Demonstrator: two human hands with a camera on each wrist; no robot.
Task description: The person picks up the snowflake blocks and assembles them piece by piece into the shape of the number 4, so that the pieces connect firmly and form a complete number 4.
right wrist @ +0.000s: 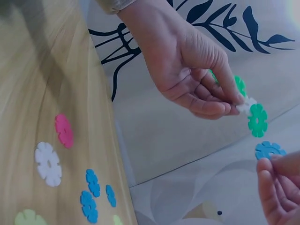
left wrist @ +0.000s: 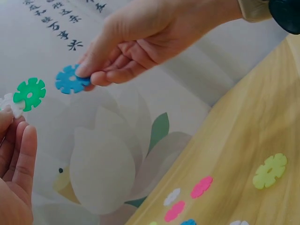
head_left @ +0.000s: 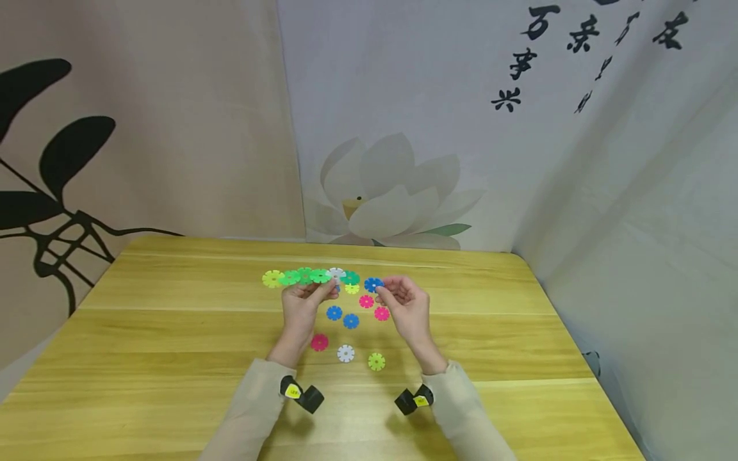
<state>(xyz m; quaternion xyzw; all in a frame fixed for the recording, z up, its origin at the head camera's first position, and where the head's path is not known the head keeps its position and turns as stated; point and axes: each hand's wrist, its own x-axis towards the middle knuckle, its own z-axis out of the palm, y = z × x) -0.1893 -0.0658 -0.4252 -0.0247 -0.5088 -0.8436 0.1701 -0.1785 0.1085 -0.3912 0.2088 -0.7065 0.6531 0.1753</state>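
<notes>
Left hand (head_left: 298, 314) pinching the white disc (head_left: 336, 274) of a linked chain (head_left: 305, 276), right hand (head_left: 412, 312) pinching a blue disc (head_left: 373, 284) near its green end, both above the worktop (head_left: 490, 320) toward its far edge.

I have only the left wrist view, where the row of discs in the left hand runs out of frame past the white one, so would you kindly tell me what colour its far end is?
Observer: It is yellow: the head view shows a yellow disc at that end, beyond three green discs.
Operator: Thank you; I also see two pink discs on the table, so is there another pink one outside my view?
Observer: Yes, a third pink disc lies on the table near the left wrist, as the head view shows.
</notes>
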